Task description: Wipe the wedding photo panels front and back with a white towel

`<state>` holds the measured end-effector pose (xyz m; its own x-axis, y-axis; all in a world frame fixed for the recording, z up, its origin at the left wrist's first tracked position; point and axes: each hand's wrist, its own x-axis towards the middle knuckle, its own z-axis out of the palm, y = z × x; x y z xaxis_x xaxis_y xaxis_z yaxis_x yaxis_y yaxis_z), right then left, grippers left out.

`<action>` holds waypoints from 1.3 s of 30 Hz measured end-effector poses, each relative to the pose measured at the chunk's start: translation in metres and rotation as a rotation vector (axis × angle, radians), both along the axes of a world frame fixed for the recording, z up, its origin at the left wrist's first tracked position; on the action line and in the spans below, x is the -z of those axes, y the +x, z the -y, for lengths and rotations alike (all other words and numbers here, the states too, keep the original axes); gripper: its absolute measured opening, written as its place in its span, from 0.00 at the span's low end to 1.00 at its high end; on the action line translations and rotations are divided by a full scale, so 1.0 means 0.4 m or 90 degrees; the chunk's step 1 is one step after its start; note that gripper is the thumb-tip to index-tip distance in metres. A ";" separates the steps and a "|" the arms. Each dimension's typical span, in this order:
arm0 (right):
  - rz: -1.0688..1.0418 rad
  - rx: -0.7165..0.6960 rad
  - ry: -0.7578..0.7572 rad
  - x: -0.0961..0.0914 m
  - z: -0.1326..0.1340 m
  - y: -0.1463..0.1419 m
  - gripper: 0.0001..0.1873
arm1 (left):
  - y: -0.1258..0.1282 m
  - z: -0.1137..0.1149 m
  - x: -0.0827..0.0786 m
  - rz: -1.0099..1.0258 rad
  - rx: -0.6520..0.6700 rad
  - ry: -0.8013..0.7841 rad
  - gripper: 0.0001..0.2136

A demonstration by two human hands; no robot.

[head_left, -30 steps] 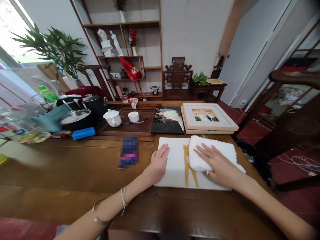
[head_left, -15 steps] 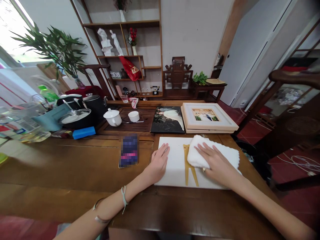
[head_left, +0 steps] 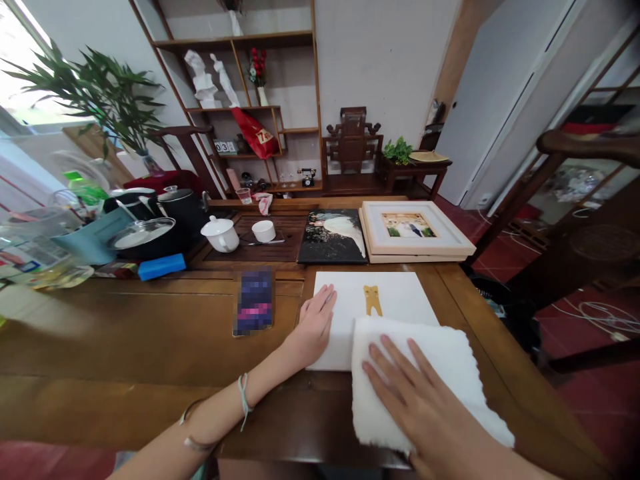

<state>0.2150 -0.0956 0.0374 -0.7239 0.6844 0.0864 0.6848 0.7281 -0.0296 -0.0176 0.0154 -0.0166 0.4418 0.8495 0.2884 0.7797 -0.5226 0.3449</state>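
A white flat board, like a blank canvas, lies on the table in front of me. My left hand rests on its left edge with the fingers stretched out. My right hand lies flat with spread fingers on a white towel. The towel covers the lower right of the board and hangs past its near edge. Drawn on the board is a yellow figure with two legs; the towel hides the legs' lower ends. The right thumb cannot be made out.
Beyond the board lie a dark picture panel and a light-framed picture. A blurred-out phone-like object is left of my left hand. Farther left stand a lidded white bowl, a white cup and a blue block.
My right hand has slid the towel toward me, from the board's upper right to its near edge. More of the board's far side shows. The left hand stays on the left edge.
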 end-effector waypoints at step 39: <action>0.124 0.011 -0.115 -0.063 -0.094 -0.147 0.42 | -0.011 0.007 -0.020 0.022 0.032 -0.061 0.25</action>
<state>0.1563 -0.0582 0.0625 -0.7025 0.6891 -0.1778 0.7031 0.7107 -0.0237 -0.0220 0.0127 -0.0085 0.4760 0.8507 0.2231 0.7395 -0.5245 0.4220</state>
